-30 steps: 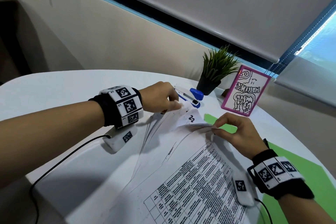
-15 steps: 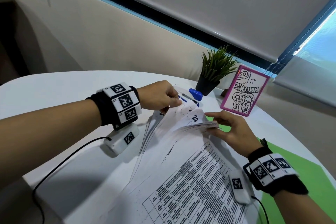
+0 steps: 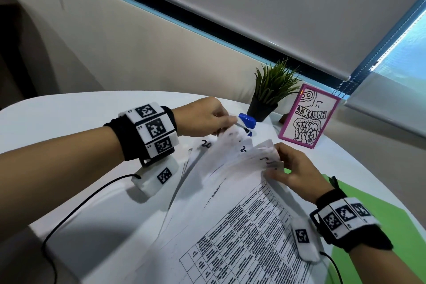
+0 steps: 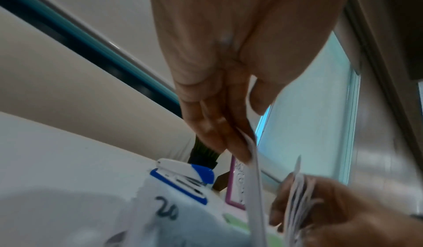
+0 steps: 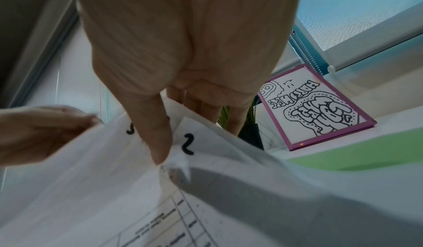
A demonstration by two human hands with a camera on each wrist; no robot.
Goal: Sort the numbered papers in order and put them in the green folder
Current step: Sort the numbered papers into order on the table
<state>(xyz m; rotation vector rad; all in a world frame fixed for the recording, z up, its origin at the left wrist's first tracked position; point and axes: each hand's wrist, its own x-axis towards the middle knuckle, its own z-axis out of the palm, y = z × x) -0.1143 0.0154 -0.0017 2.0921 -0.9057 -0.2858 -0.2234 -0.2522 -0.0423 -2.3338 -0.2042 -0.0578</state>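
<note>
While both hands work the far corners of the papers, findings are as follows.

Left hand (image 3: 202,116): fingers and thumb pinch the raised corner of a single sheet (image 4: 254,187), lifted off the rest.
Right hand (image 3: 294,169): thumb (image 5: 158,138) on top and fingers beneath grip the corners of a fanned bundle of sheets, bent upward.
Papers (image 3: 230,226): spread on the white surface (image 3: 69,117) in front of the person, between the two hands; top sheet shows a printed table.
Numbers: a handwritten "20" (image 3: 205,144) marks the corner of a flat sheet just below the left hand; a "2" (image 5: 188,144) shows beside the right thumb; other digits are blurred or covered.
Green folder (image 3: 368,210): lies flat on the surface at the right, partly under the papers and the right wrist.
Stapler (image 3: 247,121): blue and white, on the surface just beyond the left fingers.
Potted plant (image 3: 267,97): stands behind the stapler.
Pink-framed drawing (image 3: 309,117): propped upright to the right of the plant.
</note>
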